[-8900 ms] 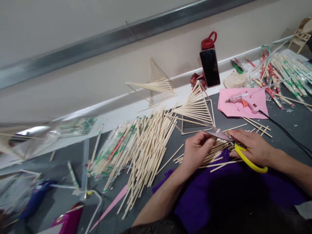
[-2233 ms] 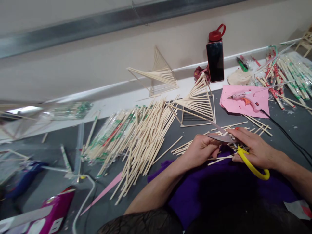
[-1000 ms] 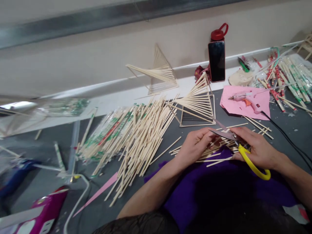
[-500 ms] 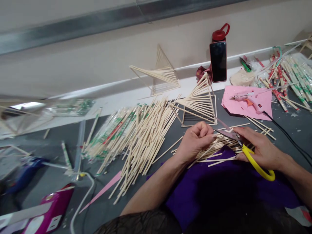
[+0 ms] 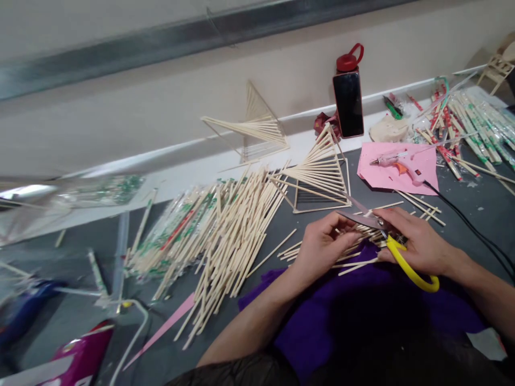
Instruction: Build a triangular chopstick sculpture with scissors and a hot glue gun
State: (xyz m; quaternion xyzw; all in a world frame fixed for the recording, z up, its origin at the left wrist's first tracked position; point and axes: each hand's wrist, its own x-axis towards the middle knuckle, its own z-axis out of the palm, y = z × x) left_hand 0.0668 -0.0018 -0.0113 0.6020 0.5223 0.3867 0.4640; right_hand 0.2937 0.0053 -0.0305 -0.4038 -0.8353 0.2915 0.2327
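Observation:
My right hand point(image 5: 420, 244) grips yellow-handled scissors point(image 5: 402, 260) whose blades point(image 5: 360, 216) point left, slightly apart. My left hand point(image 5: 324, 246) pinches thin wooden sticks point(image 5: 356, 252) at the blades, over a small heap of cut sticks lying at the edge of a purple cloth point(image 5: 362, 316) in front of me. A large pile of long bamboo sticks point(image 5: 233, 230) lies to the left of my left hand.
A stick pyramid frame point(image 5: 322, 174) stands just beyond my hands, another point(image 5: 257, 126) by the wall. A pink sheet point(image 5: 418, 174) bears a glue gun point(image 5: 396, 161) with a black cord point(image 5: 475, 230). A dark red-capped bottle point(image 5: 348, 102) and wrapped chopsticks point(image 5: 470, 123) lie far right.
My hands stay together at the sticks and scissors; my left hand's fingers shift on the sticks. The view has swung slightly, so everything sits a little further left.

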